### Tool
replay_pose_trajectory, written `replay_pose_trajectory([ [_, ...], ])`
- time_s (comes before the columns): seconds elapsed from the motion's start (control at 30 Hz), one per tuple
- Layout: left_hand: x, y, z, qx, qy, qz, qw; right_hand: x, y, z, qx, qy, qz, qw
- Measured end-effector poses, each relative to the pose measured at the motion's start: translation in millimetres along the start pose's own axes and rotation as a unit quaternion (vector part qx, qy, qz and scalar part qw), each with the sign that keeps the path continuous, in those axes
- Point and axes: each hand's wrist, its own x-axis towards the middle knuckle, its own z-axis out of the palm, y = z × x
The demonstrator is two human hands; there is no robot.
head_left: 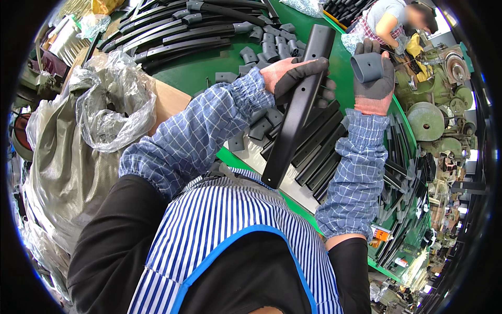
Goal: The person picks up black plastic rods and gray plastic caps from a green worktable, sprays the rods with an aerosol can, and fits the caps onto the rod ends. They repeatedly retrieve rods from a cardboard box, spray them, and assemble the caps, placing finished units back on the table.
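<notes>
In my gloved left hand [298,78] is a long black flat tube [295,118] with small holes along its face. It slants from the upper right down toward my apron, and my fingers wrap round its upper half. My gloved right hand [374,86] holds up a short dark grey oval plastic sleeve [367,68], its open end showing, a little right of the tube's top end. The two parts are apart. Below them, several more black tubes [319,152] lie side by side on a pale board, with grey sleeves [260,128] next to them.
Assembled black curved bars [193,29] are stacked on the green table [178,76] at the far left, beside a heap of grey connectors [269,47]. A plastic-lined sack [68,172] stands at my left. Another person [389,23] bends over work near green machinery [426,123] at the far right.
</notes>
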Motion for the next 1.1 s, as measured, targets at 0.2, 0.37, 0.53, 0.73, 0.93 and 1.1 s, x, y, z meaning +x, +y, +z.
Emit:
replay_pose_trajectory([
  [0.2, -8.7, 1.3, 11.7, -0.07, -0.004, -0.026, 0.997, 15.6, 16.6, 15.9, -0.08, 0.009, -0.077, 0.994],
  [0.37, -12.4, -12.3, 28.4, -0.051, -0.038, -0.075, 0.995, 14.6, 29.8, 18.8, -0.081, -0.026, -0.098, 0.991],
  [0.53, -21.0, -27.3, 39.6, -0.074, 0.002, -0.069, 0.995, -1.1, 24.0, 16.1, -0.035, -0.073, 0.029, 0.996],
  [0.73, -16.3, -44.8, 36.9, -0.146, -0.039, -0.134, 0.979, -5.1, 2.9, 7.9, -0.017, -0.013, 0.257, 0.966],
  [0.93, -24.2, -48.1, 34.9, -0.247, -0.017, -0.157, 0.956, -27.0, 17.7, -2.5, 0.028, -0.084, 0.159, 0.983],
  [1.1, -22.0, -43.7, 38.3, 0.023, 0.172, -0.136, 0.975, -25.7, 31.6, -12.9, 0.008, -0.126, 0.125, 0.984],
])
